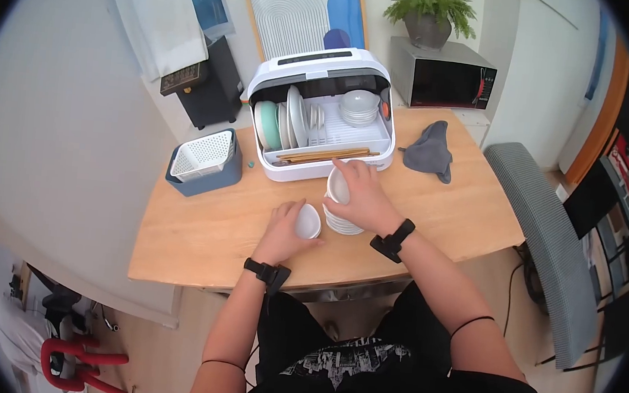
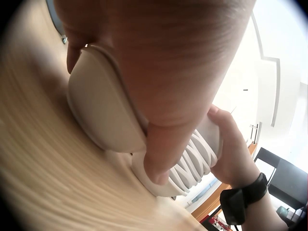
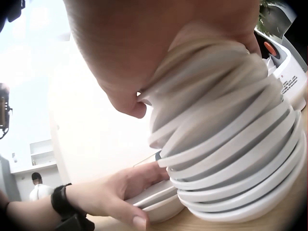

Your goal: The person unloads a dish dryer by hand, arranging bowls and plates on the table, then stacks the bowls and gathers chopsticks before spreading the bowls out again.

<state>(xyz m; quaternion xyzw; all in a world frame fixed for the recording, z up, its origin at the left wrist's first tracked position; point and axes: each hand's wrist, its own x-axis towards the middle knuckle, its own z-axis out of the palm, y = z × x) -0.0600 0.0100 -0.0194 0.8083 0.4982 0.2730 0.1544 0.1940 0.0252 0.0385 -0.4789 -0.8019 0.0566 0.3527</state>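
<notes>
My left hand (image 1: 281,231) holds a small white bowl (image 1: 308,222) low over the table, thumb on one side and fingers on the other. In the left wrist view the bowl's smooth outer side (image 2: 103,101) shows beneath the palm. Just to the right, a tall stack of white bowls (image 1: 343,224) stands on the table. My right hand (image 1: 363,195) grips the top of it, and the upper bowls (image 1: 338,187) tilt. The right wrist view shows the lower bowls (image 3: 240,187) nested closely, with the upper ones blurred under the palm.
Behind the stack stands a white dish cabinet (image 1: 316,173) with plates, bowls and chopsticks inside. A blue-grey basin (image 1: 207,182) holding a white basket (image 1: 202,153) is at the left. To the right lies a grey cloth (image 1: 429,153); a microwave (image 1: 444,81) stands farther back.
</notes>
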